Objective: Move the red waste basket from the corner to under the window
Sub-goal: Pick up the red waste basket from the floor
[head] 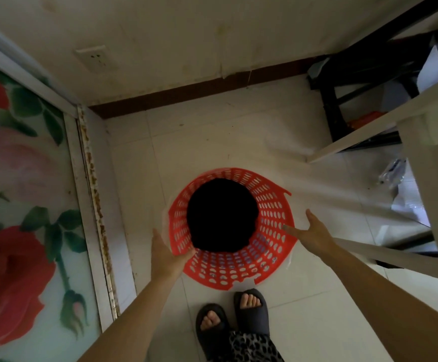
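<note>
Nearest the camera: two feet in dark slippers [232, 320] on the pale tiled floor [317, 296], w/ a bit of leopard-print trouser leg [251, 347] at the bottom edge. Both bare forearms reach fwd and down from there. Left hand [169, 253] is on the red waste basket [272, 231] at its near-left rim, fingers curled over the edge, gripping it. Right hand [314, 235] is spread wide, fingers apart, palm at the basket's right rim; fingertips overlap the perforated wall, thumb sticks out away from it, but can't tell if it's actually touching. Basket is seen from above, round, slotted red plastic, rim chipped in a couple of spots, w/ a black liner or dark contents [221, 218] filling the middle. It's on or just over the floor, mid-frame, just ahead of the feet, near the room corner. Left of it: a sliding door frame [95, 205] and a glass panel w/ red roses [16, 205]. Right: white furniture frame [416, 142], clutter beneath. Farther back: dark brown skirting [186, 92], black stand [343, 82], stained wall w/ a socket [95, 58].
</note>
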The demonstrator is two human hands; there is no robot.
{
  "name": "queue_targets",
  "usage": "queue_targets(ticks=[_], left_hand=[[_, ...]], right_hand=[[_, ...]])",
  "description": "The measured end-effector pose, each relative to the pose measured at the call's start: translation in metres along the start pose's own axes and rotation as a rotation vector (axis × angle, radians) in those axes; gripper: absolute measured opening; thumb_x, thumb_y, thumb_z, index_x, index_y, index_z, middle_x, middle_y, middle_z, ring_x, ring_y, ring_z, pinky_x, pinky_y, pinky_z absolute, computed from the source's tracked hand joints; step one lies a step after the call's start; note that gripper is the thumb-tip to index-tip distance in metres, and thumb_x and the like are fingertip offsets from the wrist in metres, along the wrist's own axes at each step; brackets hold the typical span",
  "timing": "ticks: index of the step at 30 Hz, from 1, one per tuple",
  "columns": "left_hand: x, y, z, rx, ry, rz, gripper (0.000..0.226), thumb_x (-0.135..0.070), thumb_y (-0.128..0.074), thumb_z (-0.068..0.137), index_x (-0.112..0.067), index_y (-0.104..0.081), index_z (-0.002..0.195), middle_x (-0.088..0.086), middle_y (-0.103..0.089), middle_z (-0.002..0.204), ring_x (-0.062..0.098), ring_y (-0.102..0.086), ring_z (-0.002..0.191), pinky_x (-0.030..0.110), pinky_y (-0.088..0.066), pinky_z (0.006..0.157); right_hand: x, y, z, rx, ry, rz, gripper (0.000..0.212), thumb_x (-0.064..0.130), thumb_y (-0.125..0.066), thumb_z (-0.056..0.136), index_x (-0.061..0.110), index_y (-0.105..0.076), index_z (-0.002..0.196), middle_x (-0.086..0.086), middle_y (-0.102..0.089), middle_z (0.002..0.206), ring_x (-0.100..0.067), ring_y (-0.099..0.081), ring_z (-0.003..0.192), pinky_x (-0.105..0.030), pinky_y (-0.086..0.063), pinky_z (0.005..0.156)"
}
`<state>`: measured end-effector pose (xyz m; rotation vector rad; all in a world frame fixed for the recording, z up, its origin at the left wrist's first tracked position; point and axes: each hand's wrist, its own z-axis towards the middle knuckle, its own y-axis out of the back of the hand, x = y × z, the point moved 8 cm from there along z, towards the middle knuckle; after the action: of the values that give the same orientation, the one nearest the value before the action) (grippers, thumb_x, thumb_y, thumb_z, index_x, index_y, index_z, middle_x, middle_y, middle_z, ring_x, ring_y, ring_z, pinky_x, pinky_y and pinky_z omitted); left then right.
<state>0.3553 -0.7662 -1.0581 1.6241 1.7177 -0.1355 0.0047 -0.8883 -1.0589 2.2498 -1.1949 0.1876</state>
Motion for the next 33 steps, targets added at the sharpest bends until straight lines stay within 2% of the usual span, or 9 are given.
queue_targets(ticks=[5,7,9,11,14,19,23,27,33], left_hand=[[0.023,-0.016,0.016,0.102,0.075,0.015,0.089,-0.031,-0.082,0.074,-0.035,-0.028,0.145,-0.003,-0.059,0.120,0.033,-0.062,0.115,0.053,-0.052,0.093],[0.025,-0.020,0.019,0.118,0.063,-0.014,0.086,-0.038,-0.078,0.077,-0.037,-0.028,0.146,0.001,-0.060,0.126,0.033,-0.062,0.114,0.055,-0.051,0.095],[0.025,-0.021,0.021,0.110,0.062,-0.022,0.085,-0.041,-0.071,0.082,-0.035,-0.022,0.151,0.008,-0.060,0.131,0.036,-0.062,0.114,0.057,-0.051,0.094],[0.023,-0.020,0.024,0.088,0.053,0.082,0.076,-0.042,-0.058,0.093,-0.035,-0.014,0.154,0.008,-0.062,0.128,0.034,-0.066,0.108,0.051,-0.055,0.089],[0.025,-0.018,0.029,0.055,0.041,0.139,0.070,-0.035,-0.051,0.097,-0.034,-0.012,0.155,0.005,-0.063,0.123,0.031,-0.066,0.105,0.043,-0.055,0.086],[0.018,-0.024,0.026,0.056,-0.017,0.114,0.052,-0.044,-0.053,0.093,-0.039,-0.037,0.143,-0.022,-0.058,0.099,0.017,-0.061,0.095,0.027,-0.048,0.076],[0.003,-0.025,0.017,0.043,-0.052,0.082,0.065,-0.066,-0.048,0.078,-0.039,-0.046,0.137,-0.023,-0.057,0.097,0.010,-0.056,0.090,0.036,-0.047,0.084],[-0.016,-0.015,0.012,0.008,-0.090,0.089,0.049,-0.037,-0.060,0.092,-0.032,-0.048,0.140,-0.007,-0.064,0.113,0.016,-0.059,0.099,0.036,-0.048,0.086],[-0.070,0.014,-0.013,-0.031,-0.184,0.084,0.052,-0.025,-0.062,0.091,-0.032,-0.049,0.140,-0.006,-0.066,0.111,0.016,-0.064,0.095,0.034,-0.052,0.081]], right_hand=[[-0.017,-0.020,0.015,0.052,-0.035,-0.078,0.093,0.036,-0.066,0.087,0.005,-0.008,0.153,-0.021,-0.045,0.149,-0.041,-0.053,0.126,-0.038,-0.045,0.090],[-0.019,-0.029,0.019,0.097,-0.013,-0.094,0.075,0.032,-0.063,0.090,0.004,-0.024,0.148,-0.021,-0.055,0.139,-0.038,-0.062,0.113,-0.037,-0.049,0.086],[-0.014,-0.035,0.021,0.111,0.055,-0.097,0.043,0.027,-0.061,0.091,0.011,-0.045,0.128,-0.021,-0.064,0.128,-0.031,-0.066,0.095,-0.041,-0.052,0.086],[-0.010,-0.035,0.022,0.071,0.103,-0.095,0.027,0.026,-0.056,0.094,0.016,-0.051,0.118,-0.020,-0.066,0.123,-0.030,-0.065,0.093,-0.042,-0.051,0.088],[-0.014,-0.033,0.023,-0.002,0.059,-0.074,0.037,0.026,-0.047,0.097,0.006,-0.053,0.127,-0.020,-0.065,0.125,-0.039,-0.063,0.109,-0.051,-0.049,0.097],[-0.016,-0.034,0.019,0.007,0.003,-0.012,0.038,0.022,-0.043,0.098,0.009,-0.051,0.133,-0.016,-0.065,0.125,-0.036,-0.064,0.107,-0.051,-0.050,0.095],[-0.010,-0.028,0.013,0.015,0.018,-0.021,0.037,0.022,-0.043,0.098,0.011,-0.052,0.133,-0.016,-0.065,0.125,-0.036,-0.064,0.108,-0.056,-0.049,0.098],[0.003,-0.009,0.002,-0.025,0.038,-0.019,0.038,0.015,-0.043,0.096,0.013,-0.053,0.133,-0.017,-0.065,0.126,-0.037,-0.065,0.107,-0.057,-0.050,0.096],[0.040,0.027,-0.033,-0.072,0.151,-0.042,0.037,0.015,-0.043,0.094,0.014,-0.056,0.129,-0.015,-0.068,0.120,-0.033,-0.068,0.098,-0.051,-0.054,0.089]])
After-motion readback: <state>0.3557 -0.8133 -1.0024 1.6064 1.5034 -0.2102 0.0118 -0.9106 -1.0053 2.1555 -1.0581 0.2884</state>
